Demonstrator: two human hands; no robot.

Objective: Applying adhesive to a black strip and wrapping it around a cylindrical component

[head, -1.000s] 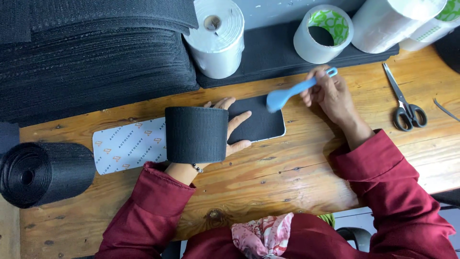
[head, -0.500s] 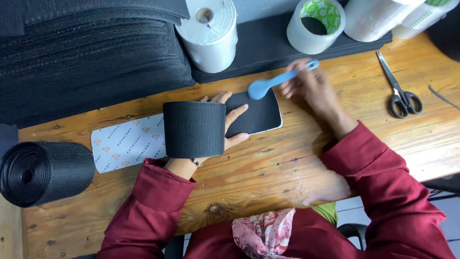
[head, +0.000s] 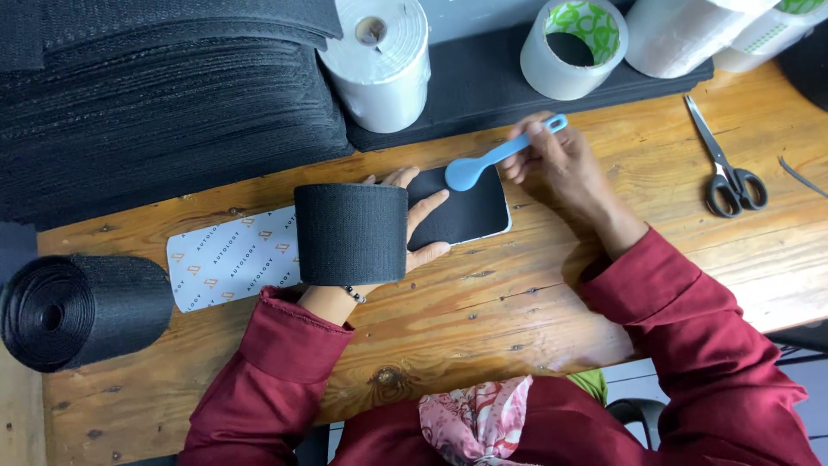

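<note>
A knotty wooden surface (head: 483,319) fills the view, lit evenly and warm brown in tone. A grey wall (head: 479,15) runs along its far edge. Pale floor tiles (head: 802,380) show beyond the near edge.

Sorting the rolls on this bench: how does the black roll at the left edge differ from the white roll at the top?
The black roll lies on its side on the wooden table, its dark core facing left; the white roll shows its round end and small core from above. The black one looks coarse and woven, the white one smooth. The black roll looks wider. Neither hand touches either roll.
</note>
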